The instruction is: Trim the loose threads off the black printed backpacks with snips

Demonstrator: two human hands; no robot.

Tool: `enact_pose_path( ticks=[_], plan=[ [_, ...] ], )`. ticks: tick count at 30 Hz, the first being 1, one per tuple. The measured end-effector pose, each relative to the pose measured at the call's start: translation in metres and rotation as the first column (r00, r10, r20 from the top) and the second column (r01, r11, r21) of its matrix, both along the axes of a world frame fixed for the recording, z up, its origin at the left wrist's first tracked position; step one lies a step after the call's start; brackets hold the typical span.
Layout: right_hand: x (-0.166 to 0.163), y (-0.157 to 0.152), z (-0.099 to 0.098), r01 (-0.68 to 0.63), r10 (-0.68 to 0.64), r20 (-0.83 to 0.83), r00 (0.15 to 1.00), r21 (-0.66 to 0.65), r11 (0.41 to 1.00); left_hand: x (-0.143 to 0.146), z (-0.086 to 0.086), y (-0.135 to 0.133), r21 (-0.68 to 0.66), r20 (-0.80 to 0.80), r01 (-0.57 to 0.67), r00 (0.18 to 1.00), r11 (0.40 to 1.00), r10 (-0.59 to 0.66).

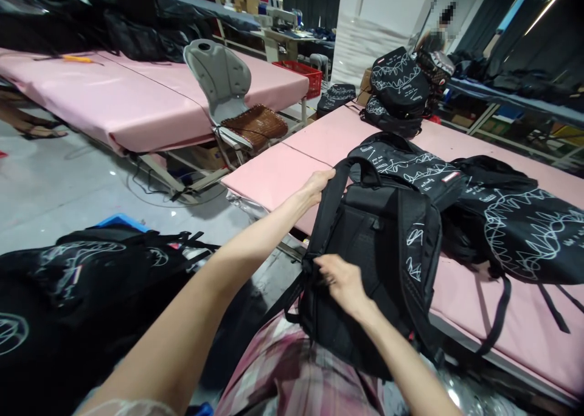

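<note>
A black backpack (378, 252) with white scribble print stands tilted against the edge of the pink table (283, 173), its back panel and straps facing me. My left hand (317, 185) is closed on the top of its left shoulder strap. My right hand (344, 282) is lower down, fingers pinched at the strap's lower end by the backpack's left side. The bag's bottom rests over my lap, on plaid cloth (296, 373).
More black printed backpacks lie on the table to the right (524, 227) and stacked at the far end (399, 90). A heap of them sits low at my left (82, 288). A grey chair (223, 93) stands between two pink tables. A person (438, 33) stands far back.
</note>
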State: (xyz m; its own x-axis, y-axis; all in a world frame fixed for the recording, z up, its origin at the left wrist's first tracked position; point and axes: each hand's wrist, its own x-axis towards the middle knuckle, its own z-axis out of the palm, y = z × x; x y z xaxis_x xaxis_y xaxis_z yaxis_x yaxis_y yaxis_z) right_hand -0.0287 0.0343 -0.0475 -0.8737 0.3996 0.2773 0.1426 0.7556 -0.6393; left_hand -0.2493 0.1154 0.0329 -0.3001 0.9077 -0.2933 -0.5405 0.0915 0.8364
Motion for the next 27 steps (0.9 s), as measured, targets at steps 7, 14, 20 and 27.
enact_pose_path(
  ticks=[7,14,20,27],
  plan=[
    [-0.007,-0.055,-0.038,-0.313,0.295,0.29,0.91,0.016,0.95,0.002,0.001,0.0,-0.007,-0.077,-0.035,0.996,0.999,0.035],
    [0.002,-0.03,-0.014,-0.367,0.351,0.364,0.863,-0.026,0.93,0.005,0.005,-0.011,0.066,-0.316,-0.159,0.933,0.985,0.172],
    [0.024,0.051,0.03,0.437,-0.431,-0.168,0.887,-0.002,0.9,0.056,-0.025,-0.037,0.291,-0.938,0.326,0.283,0.899,0.201],
    [0.069,0.128,0.097,0.4,-0.579,0.148,0.801,0.588,0.703,0.104,-0.006,0.007,0.065,-0.998,0.306,0.031,0.95,0.058]
  ],
)
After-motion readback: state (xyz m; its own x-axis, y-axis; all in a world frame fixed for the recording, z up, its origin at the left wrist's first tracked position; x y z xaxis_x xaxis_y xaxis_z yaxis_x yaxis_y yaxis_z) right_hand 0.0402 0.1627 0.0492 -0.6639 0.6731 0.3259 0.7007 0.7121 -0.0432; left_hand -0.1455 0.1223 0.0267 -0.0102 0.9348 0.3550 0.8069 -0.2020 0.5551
